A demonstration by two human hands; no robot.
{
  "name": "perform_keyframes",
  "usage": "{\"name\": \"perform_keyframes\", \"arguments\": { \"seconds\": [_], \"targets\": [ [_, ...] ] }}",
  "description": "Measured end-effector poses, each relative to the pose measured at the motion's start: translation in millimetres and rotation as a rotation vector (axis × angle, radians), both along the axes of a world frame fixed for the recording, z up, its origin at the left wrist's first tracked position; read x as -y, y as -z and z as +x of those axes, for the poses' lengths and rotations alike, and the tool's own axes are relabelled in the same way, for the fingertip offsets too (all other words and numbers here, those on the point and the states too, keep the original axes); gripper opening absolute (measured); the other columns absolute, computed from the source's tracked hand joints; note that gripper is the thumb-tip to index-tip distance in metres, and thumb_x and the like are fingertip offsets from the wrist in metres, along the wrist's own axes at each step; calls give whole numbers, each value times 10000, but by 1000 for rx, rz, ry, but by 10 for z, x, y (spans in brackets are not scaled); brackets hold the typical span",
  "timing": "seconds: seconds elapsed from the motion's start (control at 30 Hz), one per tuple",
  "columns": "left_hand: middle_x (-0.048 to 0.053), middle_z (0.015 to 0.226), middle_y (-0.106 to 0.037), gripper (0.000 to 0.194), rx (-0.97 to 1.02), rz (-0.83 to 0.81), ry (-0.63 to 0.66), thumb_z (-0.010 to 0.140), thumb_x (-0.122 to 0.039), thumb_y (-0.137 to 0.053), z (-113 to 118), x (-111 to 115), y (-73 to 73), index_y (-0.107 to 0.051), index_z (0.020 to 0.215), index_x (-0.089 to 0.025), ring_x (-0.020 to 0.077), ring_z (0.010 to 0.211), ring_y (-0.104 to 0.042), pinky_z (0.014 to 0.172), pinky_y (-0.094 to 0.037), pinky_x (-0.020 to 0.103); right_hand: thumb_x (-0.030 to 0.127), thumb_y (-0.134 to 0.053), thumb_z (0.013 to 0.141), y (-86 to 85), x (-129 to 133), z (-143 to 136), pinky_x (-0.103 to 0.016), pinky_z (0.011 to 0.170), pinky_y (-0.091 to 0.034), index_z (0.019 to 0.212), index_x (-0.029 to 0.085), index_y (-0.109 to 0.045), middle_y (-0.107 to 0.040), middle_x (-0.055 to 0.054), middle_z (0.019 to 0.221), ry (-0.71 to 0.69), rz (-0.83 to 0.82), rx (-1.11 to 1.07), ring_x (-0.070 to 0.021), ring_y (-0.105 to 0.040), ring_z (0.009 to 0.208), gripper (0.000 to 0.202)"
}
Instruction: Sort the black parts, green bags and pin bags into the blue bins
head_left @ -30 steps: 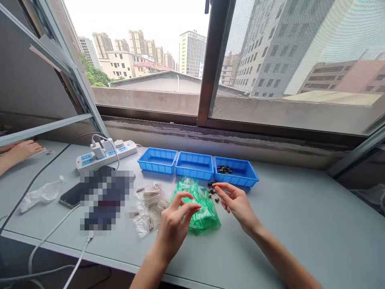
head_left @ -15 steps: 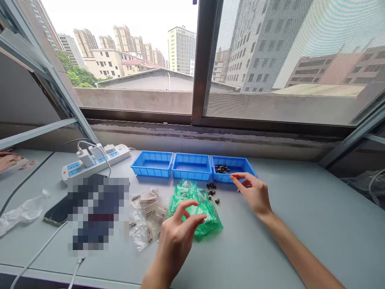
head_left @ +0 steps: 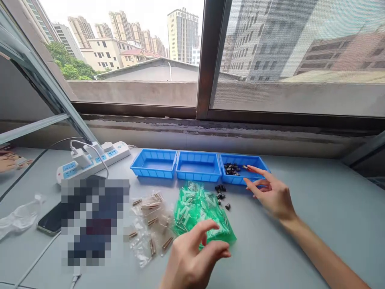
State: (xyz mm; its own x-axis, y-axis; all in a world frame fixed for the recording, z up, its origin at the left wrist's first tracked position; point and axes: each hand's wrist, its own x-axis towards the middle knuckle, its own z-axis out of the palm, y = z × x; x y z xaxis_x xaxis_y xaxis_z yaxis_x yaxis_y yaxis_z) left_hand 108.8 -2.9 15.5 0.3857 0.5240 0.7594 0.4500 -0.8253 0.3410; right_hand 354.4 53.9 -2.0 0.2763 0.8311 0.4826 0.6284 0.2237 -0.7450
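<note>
My right hand (head_left: 272,194) reaches over the front edge of the right blue bin (head_left: 252,180), thumb and fingers spread, with nothing held. Dark screws (head_left: 231,168) lie in the left part of that bin, and a few more dark pieces (head_left: 221,196) sit on the table in front of it. My left hand (head_left: 197,251) hovers at the near edge of a green plastic bag (head_left: 195,196) of small parts, its thumb and index finger curved apart around nothing. Clear bags of brownish pins (head_left: 153,220) lie left of the green bag.
The middle bin (head_left: 198,176) and left bin (head_left: 154,172) stand in the same row. A power strip (head_left: 93,164), a phone (head_left: 49,218), cables and a crumpled clear bag (head_left: 21,216) lie at left. Another person's hand (head_left: 9,162) shows at the far left edge.
My right hand has opened from a closer finger-and-thumb pose over the right bin. My left hand has moved nearer and slightly right, still open. The view has shifted a little.
</note>
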Motion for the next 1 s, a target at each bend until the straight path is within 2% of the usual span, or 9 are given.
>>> {"name": "perform_keyframes", "arguments": {
  "seconds": [0.07, 0.2, 0.3, 0.37, 0.43, 0.6, 0.67, 0.83, 1.0],
  "targets": [
    [37, 867, -629, 279, 45, 16, -11, 970, -203, -413, 17, 2, 43, -624, 787, -200, 71, 539, -541, 459, -446, 178, 461, -635, 803, 9, 20, -19, -286, 425, -525, 1080, 228, -667, -734, -75, 984, -29, 26, 47, -156, -645, 496, 363],
    [55, 870, -651, 316, -10, 24, 68, 954, -191, -441, 23, -1, 26, -618, 693, -183, 74, 533, -564, 452, -453, 179, 422, -608, 818, -44, 81, -111, -283, 426, -473, 811, 262, -723, -742, -40, 796, -107, 77, 187, -134, -567, 439, 197],
    [74, 835, -662, 410, -43, 15, 113, 949, -300, -473, 17, -9, -30, -571, 575, -163, 76, 528, -581, 464, -472, 177, 427, -608, 807, -68, 92, -152, -281, 406, -427, 728, 258, -719, -735, -51, 796, -240, 14, 225, -124, -519, 423, 217],
    [84, 826, -670, 470, -28, 20, 120, 923, -419, -486, 19, -9, -53, -549, 536, -160, 83, 529, -591, 474, -485, 181, 437, -632, 790, -50, 86, -151, -279, 428, -425, 731, 251, -723, -722, -41, 737, -321, -30, 234, -117, -484, 410, 215],
    [84, 843, -679, 472, -40, 9, 115, 908, -455, -490, 24, -6, -61, -562, 544, -163, 89, 542, -602, 498, -499, 187, 452, -657, 772, -23, 83, -143, -275, 445, -419, 734, 245, -729, -701, -30, 679, -382, -85, 257, -115, -462, 408, 223],
    [52, 873, -675, 336, -65, -8, 15, 972, -205, -408, 14, 4, -69, -654, 744, -190, 84, 574, -612, 516, -489, 175, 512, -658, 760, -6, 100, -149, -262, 454, -395, 799, 254, -755, -698, -32, 737, -456, -197, 328, -108, -438, 426, 278],
    [49, 887, -669, 327, -73, -2, -5, 970, -163, -392, 11, 9, -78, -657, 780, -193, 75, 561, -600, 518, -485, 172, 495, -646, 777, -13, 108, -158, -257, 459, -397, 826, 262, -757, -698, -31, 756, -471, -211, 337, -109, -442, 438, 263],
    [53, 909, -662, 391, -88, -19, 11, 946, -376, -461, 16, 23, -104, -596, 635, -180, 82, 544, -577, 497, -478, 205, 381, -601, 823, -5, 129, -190, -255, 474, -415, 864, 262, -742, -698, -24, 789, -506, -203, 341, -111, -453, 455, 189],
    [59, 933, -652, 361, -129, -34, -15, 935, -385, -488, -8, 17, -94, -623, 668, -182, 90, 562, -577, 499, -481, 216, 291, -572, 798, -4, 157, -211, -250, 465, -412, 881, 267, -726, -686, -17, 811, -475, -155, 358, -98, -457, 434, 177]
  ]
}}
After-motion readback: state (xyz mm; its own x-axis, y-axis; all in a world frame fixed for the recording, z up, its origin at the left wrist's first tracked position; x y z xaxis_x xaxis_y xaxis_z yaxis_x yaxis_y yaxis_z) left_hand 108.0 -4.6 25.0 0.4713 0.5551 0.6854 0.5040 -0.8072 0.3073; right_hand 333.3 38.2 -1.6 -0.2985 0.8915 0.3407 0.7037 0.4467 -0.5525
